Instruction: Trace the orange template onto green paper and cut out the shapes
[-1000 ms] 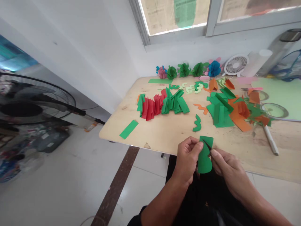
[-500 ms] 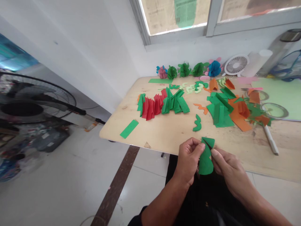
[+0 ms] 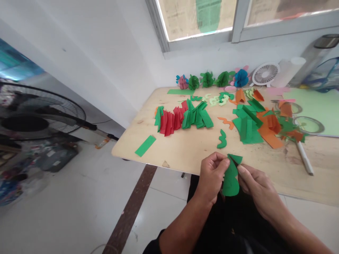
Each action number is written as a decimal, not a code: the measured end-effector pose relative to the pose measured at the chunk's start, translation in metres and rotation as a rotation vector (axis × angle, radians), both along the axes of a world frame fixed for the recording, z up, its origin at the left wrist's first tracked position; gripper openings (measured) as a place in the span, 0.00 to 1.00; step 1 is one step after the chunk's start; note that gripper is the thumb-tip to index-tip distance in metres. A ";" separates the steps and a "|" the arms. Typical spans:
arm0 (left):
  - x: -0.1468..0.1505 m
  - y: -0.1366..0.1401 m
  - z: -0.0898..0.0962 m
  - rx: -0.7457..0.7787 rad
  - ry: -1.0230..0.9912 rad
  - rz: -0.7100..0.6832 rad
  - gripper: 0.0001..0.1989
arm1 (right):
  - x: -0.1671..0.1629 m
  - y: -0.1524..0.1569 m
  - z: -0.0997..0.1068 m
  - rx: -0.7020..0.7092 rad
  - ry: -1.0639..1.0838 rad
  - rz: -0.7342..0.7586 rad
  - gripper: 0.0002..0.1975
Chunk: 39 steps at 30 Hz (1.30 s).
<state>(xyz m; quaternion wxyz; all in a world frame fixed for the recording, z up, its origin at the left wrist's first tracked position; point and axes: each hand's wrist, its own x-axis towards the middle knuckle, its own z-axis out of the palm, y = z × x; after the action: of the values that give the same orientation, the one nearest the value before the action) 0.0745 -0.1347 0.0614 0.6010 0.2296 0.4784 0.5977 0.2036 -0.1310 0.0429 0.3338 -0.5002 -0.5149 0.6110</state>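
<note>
My left hand (image 3: 213, 174) pinches a green paper piece (image 3: 230, 183) by its left edge, over the table's front edge. That piece has a wavy right side and a slit near its top, with a flap standing off to the right. At the slit, my right hand (image 3: 254, 180) is closed round scissors (image 3: 235, 163); only a dark blade shows, and the handles are hidden by the fingers. Just beyond the hands lie a wavy green cutout (image 3: 222, 139) and a wavy orange cutout (image 3: 226, 122).
Folded red papers (image 3: 169, 121) and folded green papers (image 3: 197, 114) stand mid-table. Green and orange sheets (image 3: 249, 128), tape rolls (image 3: 309, 125) and a white-handled cutter (image 3: 305, 158) lie right. Finished paper figures (image 3: 208, 79) and a small fan (image 3: 265, 74) line the wall.
The slit in the green paper has opened wider, and its top flap has swung slightly right. Both hands have barely shifted.
</note>
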 end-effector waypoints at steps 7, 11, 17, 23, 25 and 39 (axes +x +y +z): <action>-0.002 0.004 0.005 0.006 0.004 0.005 0.09 | -0.004 0.005 0.002 -0.041 0.056 -0.013 0.24; -0.003 0.010 0.007 -0.005 -0.007 -0.011 0.10 | -0.003 0.010 0.000 -0.031 0.052 -0.006 0.23; 0.000 0.022 0.008 -0.009 -0.006 -0.031 0.12 | 0.002 0.019 -0.004 0.029 0.012 -0.027 0.23; 0.010 0.048 0.003 0.038 0.064 -0.070 0.11 | 0.008 0.036 0.001 0.073 0.011 -0.089 0.26; 0.015 0.061 -0.002 0.049 0.098 -0.104 0.11 | 0.012 0.045 0.001 0.076 0.017 -0.120 0.26; 0.027 0.085 -0.023 0.032 0.127 -0.040 0.15 | 0.032 0.064 -0.008 0.097 0.011 -0.271 0.26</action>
<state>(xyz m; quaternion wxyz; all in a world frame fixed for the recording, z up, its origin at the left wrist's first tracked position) 0.1012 -0.0495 0.0385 0.5776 0.2862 0.5014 0.5772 0.2359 -0.0667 0.0347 0.4399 -0.5452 -0.4695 0.5374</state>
